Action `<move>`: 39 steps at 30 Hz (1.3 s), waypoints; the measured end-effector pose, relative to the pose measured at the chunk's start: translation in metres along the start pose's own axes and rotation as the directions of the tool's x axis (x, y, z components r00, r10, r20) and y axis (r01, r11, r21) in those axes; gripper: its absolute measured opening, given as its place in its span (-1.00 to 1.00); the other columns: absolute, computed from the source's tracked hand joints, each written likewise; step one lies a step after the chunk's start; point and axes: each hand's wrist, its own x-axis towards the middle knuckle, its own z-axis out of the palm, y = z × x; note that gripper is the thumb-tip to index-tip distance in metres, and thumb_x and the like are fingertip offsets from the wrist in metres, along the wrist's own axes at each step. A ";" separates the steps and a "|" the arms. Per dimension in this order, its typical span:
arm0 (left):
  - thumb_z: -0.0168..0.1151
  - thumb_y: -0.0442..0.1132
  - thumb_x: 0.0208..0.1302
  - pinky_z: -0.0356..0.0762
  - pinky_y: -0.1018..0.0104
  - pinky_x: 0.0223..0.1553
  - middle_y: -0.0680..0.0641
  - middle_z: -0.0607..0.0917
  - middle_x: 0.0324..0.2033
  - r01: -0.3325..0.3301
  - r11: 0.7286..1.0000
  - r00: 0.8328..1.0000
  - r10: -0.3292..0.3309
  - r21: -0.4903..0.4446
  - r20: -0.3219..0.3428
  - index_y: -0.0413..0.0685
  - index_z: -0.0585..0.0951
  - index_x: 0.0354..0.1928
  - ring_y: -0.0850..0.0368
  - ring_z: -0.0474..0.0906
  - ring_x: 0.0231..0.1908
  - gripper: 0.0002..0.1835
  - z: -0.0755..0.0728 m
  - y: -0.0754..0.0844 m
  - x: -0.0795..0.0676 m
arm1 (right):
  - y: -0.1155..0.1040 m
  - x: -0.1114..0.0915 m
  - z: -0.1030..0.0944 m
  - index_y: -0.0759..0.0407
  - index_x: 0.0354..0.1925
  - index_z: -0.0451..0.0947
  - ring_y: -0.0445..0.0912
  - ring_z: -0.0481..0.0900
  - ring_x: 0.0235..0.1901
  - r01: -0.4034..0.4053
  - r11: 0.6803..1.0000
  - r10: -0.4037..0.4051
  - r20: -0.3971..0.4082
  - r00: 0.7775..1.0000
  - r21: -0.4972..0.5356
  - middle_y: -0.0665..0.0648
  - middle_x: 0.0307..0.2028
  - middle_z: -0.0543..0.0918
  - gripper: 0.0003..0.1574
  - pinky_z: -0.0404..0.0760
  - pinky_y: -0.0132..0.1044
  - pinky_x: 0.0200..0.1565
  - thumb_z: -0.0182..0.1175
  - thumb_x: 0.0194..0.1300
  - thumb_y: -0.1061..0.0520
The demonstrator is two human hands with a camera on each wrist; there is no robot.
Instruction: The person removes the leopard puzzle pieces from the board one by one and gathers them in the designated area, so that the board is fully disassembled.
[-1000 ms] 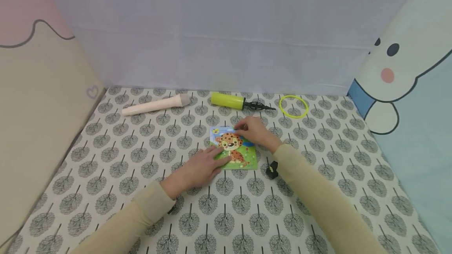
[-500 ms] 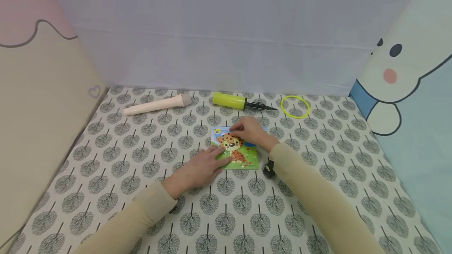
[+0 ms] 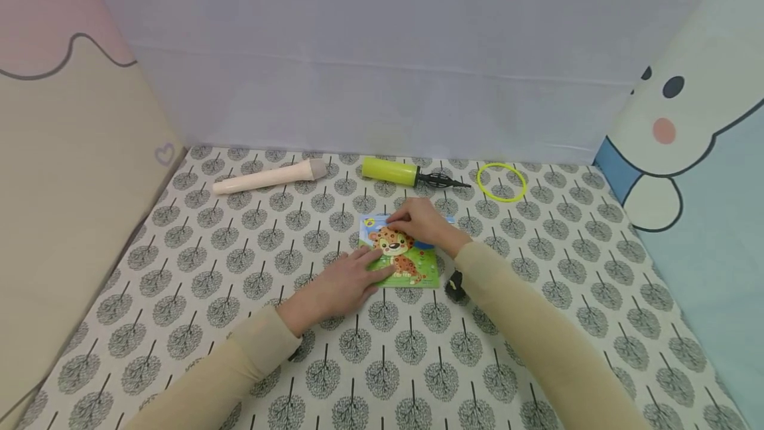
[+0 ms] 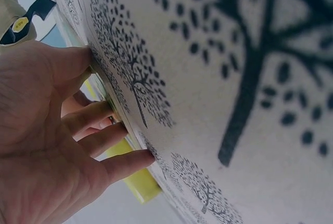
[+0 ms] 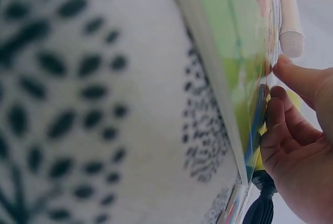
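A thick picture board (image 3: 428, 271) with a cartoon leopard on green and blue lies flat mid-table. My left hand (image 3: 351, 281) reaches over its lower left, fingers fairly straight, two fingertips on the leopard. The left wrist view shows that left hand (image 4: 67, 125) with spread fingers low against the surface. At the board's upper part my right hand (image 3: 422, 221) pinches with thumb and curled fingers. The right wrist view has the right hand (image 5: 302, 135) with thumb and fingertips close together at the glossy board (image 5: 218, 31); exactly what lies between them is hidden.
Along the back lie a pale pink microphone (image 3: 262, 179), a yellow-green hand pump (image 3: 389, 171) with a black nozzle, and a yellow ring (image 3: 501, 200). The tree-print cloth (image 3: 382, 350) covers the table. Fabric walls stand behind and at both sides. A black device (image 3: 455, 286) sits at my right wrist.
My right hand has shifted slightly left along the board's upper part, and light blue now shows to its right. The left hand stays in place; the whole view has drifted slightly.
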 end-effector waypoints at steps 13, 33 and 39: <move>0.04 -0.05 0.43 0.24 -0.20 0.20 -0.20 0.23 0.37 0.012 1.000 1.000 -0.012 -0.007 -0.009 0.22 0.30 0.41 -0.25 0.16 0.31 -0.47 0.000 -0.001 0.000 | 0.000 0.008 0.002 0.03 -0.19 0.74 -0.19 0.44 -0.40 0.059 0.997 -0.059 0.004 0.998 -0.056 -0.11 -0.38 0.62 -0.83 0.45 -0.33 -0.29 0.27 0.28 0.06; 0.03 -0.05 0.43 0.26 -0.18 0.20 -0.18 0.22 0.37 0.006 1.000 1.000 -0.006 0.006 0.000 0.22 0.29 0.41 -0.23 0.16 0.31 -0.47 0.001 -0.001 0.001 | -0.001 0.003 0.004 0.12 -0.09 0.67 -0.13 0.53 -0.23 -0.005 0.997 0.004 0.013 1.000 0.080 0.01 -0.20 0.60 -0.78 0.53 -0.26 -0.12 0.26 0.28 0.13; 0.01 -0.04 0.44 0.23 -0.17 0.22 -0.17 0.20 0.39 0.010 1.000 1.000 -0.010 0.011 0.020 0.24 0.27 0.43 -0.22 0.12 0.33 -0.46 0.001 -0.001 0.001 | 0.001 0.003 0.003 0.10 -0.10 0.67 -0.14 0.53 -0.20 -0.031 0.994 0.030 0.018 0.999 0.106 -0.01 -0.19 0.62 -0.78 0.52 -0.25 -0.06 0.30 0.25 0.14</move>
